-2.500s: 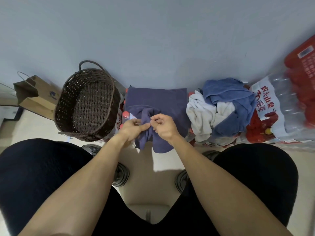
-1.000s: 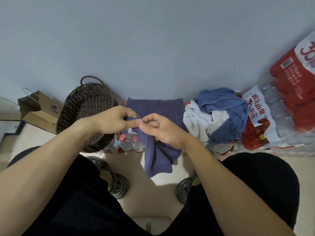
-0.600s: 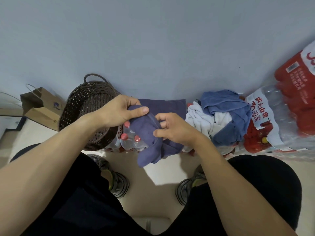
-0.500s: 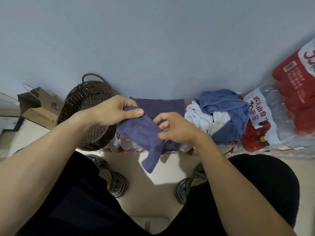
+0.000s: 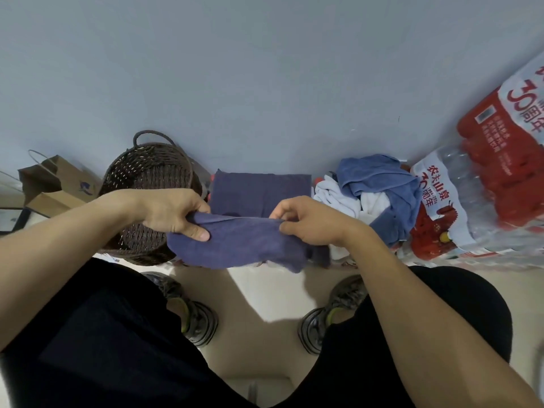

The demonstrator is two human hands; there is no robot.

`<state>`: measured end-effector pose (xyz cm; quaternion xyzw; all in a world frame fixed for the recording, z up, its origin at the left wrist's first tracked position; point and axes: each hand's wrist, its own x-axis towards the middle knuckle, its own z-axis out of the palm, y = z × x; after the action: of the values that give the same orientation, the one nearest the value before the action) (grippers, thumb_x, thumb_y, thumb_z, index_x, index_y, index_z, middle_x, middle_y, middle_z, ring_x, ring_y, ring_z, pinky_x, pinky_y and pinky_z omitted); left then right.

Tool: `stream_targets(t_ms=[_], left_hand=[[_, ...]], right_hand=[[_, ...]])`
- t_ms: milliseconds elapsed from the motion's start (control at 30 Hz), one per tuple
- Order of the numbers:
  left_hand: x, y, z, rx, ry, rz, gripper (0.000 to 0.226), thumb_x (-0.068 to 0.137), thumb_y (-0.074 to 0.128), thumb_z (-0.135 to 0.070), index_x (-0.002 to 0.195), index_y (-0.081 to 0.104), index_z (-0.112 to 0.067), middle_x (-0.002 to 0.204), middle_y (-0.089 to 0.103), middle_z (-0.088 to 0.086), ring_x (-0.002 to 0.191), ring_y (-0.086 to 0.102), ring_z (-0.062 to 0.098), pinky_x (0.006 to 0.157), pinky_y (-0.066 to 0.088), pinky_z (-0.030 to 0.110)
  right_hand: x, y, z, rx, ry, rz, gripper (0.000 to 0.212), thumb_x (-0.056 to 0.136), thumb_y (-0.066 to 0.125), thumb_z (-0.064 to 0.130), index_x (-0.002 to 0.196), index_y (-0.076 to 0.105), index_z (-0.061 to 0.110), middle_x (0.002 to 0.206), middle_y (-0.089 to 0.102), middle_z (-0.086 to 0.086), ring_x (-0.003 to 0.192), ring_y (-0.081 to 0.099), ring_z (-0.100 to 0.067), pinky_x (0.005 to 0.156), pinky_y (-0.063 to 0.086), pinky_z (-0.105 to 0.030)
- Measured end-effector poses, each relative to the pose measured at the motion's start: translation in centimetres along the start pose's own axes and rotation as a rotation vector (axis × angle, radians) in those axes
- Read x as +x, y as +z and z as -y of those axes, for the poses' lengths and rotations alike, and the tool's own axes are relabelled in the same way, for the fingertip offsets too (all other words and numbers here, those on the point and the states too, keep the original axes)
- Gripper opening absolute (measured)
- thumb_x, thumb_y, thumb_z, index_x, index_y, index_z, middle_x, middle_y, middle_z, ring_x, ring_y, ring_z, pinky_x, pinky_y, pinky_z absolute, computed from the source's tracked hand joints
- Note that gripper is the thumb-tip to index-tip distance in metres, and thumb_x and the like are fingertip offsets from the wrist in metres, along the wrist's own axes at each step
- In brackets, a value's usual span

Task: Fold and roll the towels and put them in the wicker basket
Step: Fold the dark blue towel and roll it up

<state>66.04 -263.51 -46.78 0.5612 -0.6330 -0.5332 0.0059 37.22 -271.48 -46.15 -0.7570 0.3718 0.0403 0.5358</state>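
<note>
Towel [image 5: 244,245], soft, light and limp, hangs stretched between both hands above the floor: left hand [image 5: 170,212] and right hand [image 5: 309,220] each pinch its top edge near a corner, the best hold. Basket [image 5: 147,172] waits just left; a folded towel [image 5: 259,191] and heap [image 5: 374,195] behind leave the way unobstructed.
</note>
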Motion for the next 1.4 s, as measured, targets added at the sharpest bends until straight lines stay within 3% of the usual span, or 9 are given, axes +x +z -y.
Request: stream_targets(t_ms=[133, 400, 600, 700, 833, 967, 1033, 1167, 1400], left_hand=[[-0.4, -1.0, 0.9, -0.133, -0.008, -0.082, 0.024, 0.084, 0.067, -0.037, 0.063, 0.063, -0.025, 0.06, 0.056, -0.013, 0.057, 0.05, 0.005, 0.056, 0.04, 0.013], [2.4, -2.3, 0.8, -0.131, -0.078, -0.038, 0.032, 0.091, 0.06, -0.041, 0.065, 0.065, -0.023, 0.063, 0.062, -0.011, 0.058, 0.056, 0.003, 0.058, 0.043, 0.012], [5.4, -3.7, 3.2, 0.141, -0.242, -0.107, 0.033, 0.093, 0.059, -0.045, 0.068, 0.06, -0.023, 0.061, 0.06, -0.015, 0.061, 0.054, 0.005, 0.06, 0.04, 0.022], [7.1, -4.6, 4.2, 0.182, -0.313, -0.079, 0.029, 0.091, 0.061, -0.048, 0.072, 0.06, -0.026, 0.068, 0.06, -0.017, 0.066, 0.055, 0.004, 0.06, 0.039, 0.019], [10.6, -5.9, 4.0, 0.179, -0.279, -0.152, 0.012, 0.089, 0.069, -0.031, 0.079, 0.062, -0.031, 0.075, 0.065, -0.022, 0.072, 0.06, -0.001, 0.065, 0.042, 0.013], [13.7, -7.2, 4.2, 0.251, -0.41, -0.204, 0.021, 0.083, 0.074, -0.036, 0.078, 0.065, -0.018, 0.089, 0.073, 0.009, 0.083, 0.068, 0.029, 0.076, 0.055, 0.039], [15.2, -7.2, 4.5, 0.278, -0.419, -0.338, 0.026, 0.087, 0.07, -0.034, 0.083, 0.069, -0.008, 0.091, 0.073, 0.015, 0.086, 0.067, 0.032, 0.074, 0.053, 0.038], [17.8, -5.5, 6.0, 0.229, -0.467, -0.542, 0.024, 0.095, 0.059, -0.025, 0.09, 0.064, -0.002, 0.097, 0.07, 0.021, 0.089, 0.061, 0.034, 0.071, 0.041, 0.032], [20.5, -4.3, 9.1, 0.035, -0.632, -0.731, 0.037, 0.102, 0.044, -0.035, 0.092, 0.056, -0.002, 0.102, 0.065, 0.027, 0.083, 0.055, 0.037, 0.069, 0.037, 0.037]], right_hand=[[-0.5, -2.4, 0.3, -0.078, -0.007, 0.055, 0.023, 0.08, 0.077, 0.046, 0.095, 0.07, 0.03, 0.071, 0.072, 0.001, 0.059, 0.062, -0.004, 0.059, 0.048, -0.015], [1.4, -7.7, -1.0, -0.155, 0.176, 0.305, 0.054, 0.067, 0.074, 0.064, 0.069, 0.071, 0.01, 0.063, 0.06, 0.002, 0.057, 0.051, -0.006, 0.054, 0.042, -0.017], [4.1, -11.4, -4.9, 0.049, 0.331, 0.462, 0.021, 0.072, 0.08, 0.031, 0.088, 0.079, 0.017, 0.094, 0.075, -0.005, 0.088, 0.068, -0.016, 0.081, 0.052, -0.028], [6.2, -12.3, -7.0, 0.112, 0.398, 0.429, 0.03, 0.084, 0.072, 0.016, 0.111, 0.072, 0.003, 0.112, 0.072, -0.014, 0.106, 0.066, -0.025, 0.102, 0.047, -0.038], [9.8, -12.0, -9.1, 0.336, 0.403, 0.157, 0.026, 0.091, 0.061, -0.004, 0.117, 0.062, -0.005, 0.117, 0.067, -0.023, 0.109, 0.064, -0.037, 0.102, 0.048, -0.047], [14.3, -9.0, -11.2, 0.723, 0.376, -0.38, 0.015, 0.093, 0.057, -0.002, 0.103, 0.068, 0.002, 0.097, 0.069, -0.017, 0.086, 0.064, -0.029, 0.077, 0.054, -0.04], [16.1, -7.5, -12.7, 0.614, 0.406, -0.539, 0.017, 0.097, 0.057, 0.006, 0.101, 0.069, -0.005, 0.093, 0.066, -0.017, 0.086, 0.059, -0.026, 0.073, 0.049, -0.039], [17.6, -5.8, -15.5, 0.234, 0.458, -0.702, 0.035, 0.099, 0.052, 0.021, 0.095, 0.067, -0.011, 0.102, 0.066, -0.026, 0.095, 0.061, -0.034, 0.08, 0.043, -0.034], [19.4, -4.6, -16.6, 0.16, 0.567, -0.717, 0.038, 0.099, 0.046, 0.027, 0.089, 0.068, -0.003, 0.097, 0.069, -0.025, 0.091, 0.063, -0.037, 0.067, 0.034, -0.026]])
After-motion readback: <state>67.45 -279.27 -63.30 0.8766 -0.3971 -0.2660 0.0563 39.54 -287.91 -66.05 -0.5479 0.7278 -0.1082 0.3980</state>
